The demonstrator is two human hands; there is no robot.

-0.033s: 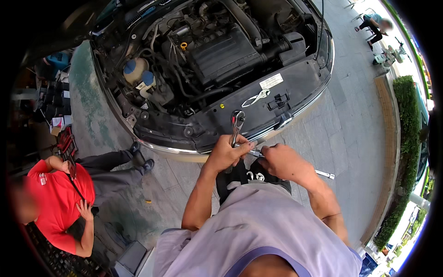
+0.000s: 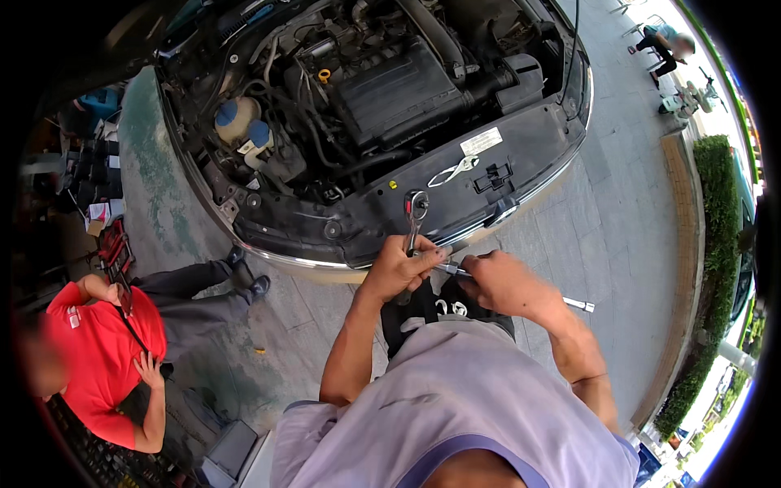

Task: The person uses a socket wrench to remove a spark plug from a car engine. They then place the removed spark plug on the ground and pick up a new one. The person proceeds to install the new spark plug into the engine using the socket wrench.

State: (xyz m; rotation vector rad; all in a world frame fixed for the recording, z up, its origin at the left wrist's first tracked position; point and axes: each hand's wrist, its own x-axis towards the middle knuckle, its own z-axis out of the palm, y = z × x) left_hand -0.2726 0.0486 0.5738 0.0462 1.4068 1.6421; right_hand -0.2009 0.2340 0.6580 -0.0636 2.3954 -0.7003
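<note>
My left hand [image 2: 394, 270] is closed round the handle of a chrome ratchet wrench [image 2: 416, 207], whose round head points up toward the car's front edge. In my right hand [image 2: 506, 282] is a long chrome extension bar [image 2: 580, 305]; one end sticks out to the right beyond my wrist. Its other end reaches the fingertips of my left hand, so both hands meet there; whether those fingers grip it is hard to tell. Just beyond the hands, silver pliers [image 2: 455, 171] lie on the black front panel [image 2: 374, 211] of the car.
Ahead lies an open engine bay with a black engine cover [image 2: 399, 98] and a blue-capped reservoir [image 2: 237, 119]. A co-worker in a red shirt [image 2: 110, 358] on the left holds a dark tool. Paving [image 2: 606, 244], a low wall and a hedge [image 2: 716, 211] run along the right.
The ratchet wrench's head has shifted very slightly left. My right hand and the bar have moved a little to the right. Both grips look the same.
</note>
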